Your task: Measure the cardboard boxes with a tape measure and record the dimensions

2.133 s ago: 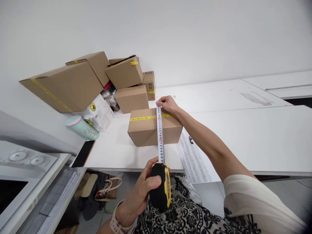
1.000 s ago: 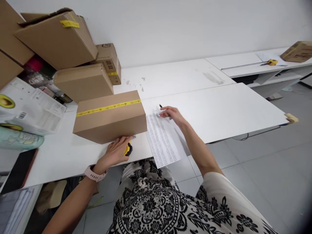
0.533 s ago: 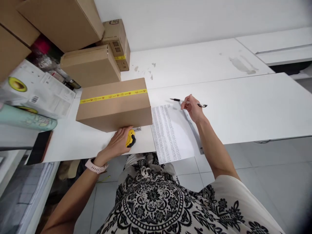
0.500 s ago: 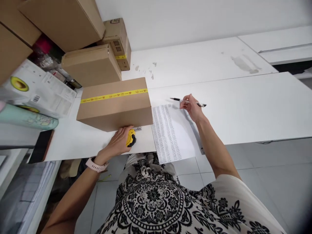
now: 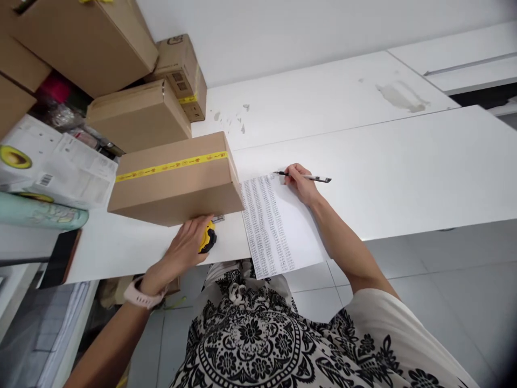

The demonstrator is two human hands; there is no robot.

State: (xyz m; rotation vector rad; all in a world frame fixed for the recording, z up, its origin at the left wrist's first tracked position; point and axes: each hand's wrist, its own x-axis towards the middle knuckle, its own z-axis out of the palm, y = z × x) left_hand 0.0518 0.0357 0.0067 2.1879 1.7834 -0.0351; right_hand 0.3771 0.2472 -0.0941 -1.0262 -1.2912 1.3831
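Observation:
My left hand [image 5: 189,241] is wrapped round a yellow and black tape measure [image 5: 207,237] at the front of the white table. Its fingertips are by the lower edge of a cardboard box [image 5: 173,175] sealed with yellow printed tape. A short piece of the metal blade shows beside the box. My right hand [image 5: 301,183] grips a black and clear pen [image 5: 317,178], its tip pointing left at the upper end of the written columns. Beneath that hand lies a white sheet of paper [image 5: 301,237] with columns of small writing, its lower end hanging over the table edge.
More cardboard boxes [image 5: 139,116] are stacked at the back left. A white carton with avocado pictures [image 5: 72,164], a mint-green bottle [image 5: 44,211] and a dark phone [image 5: 60,257] are at the left. The white table [image 5: 404,172] stretches to the right along the wall.
My right hand has brought the pen down and left, onto the top of the writing. My left hand keeps its hold on the tape measure. The whole view has shifted slightly.

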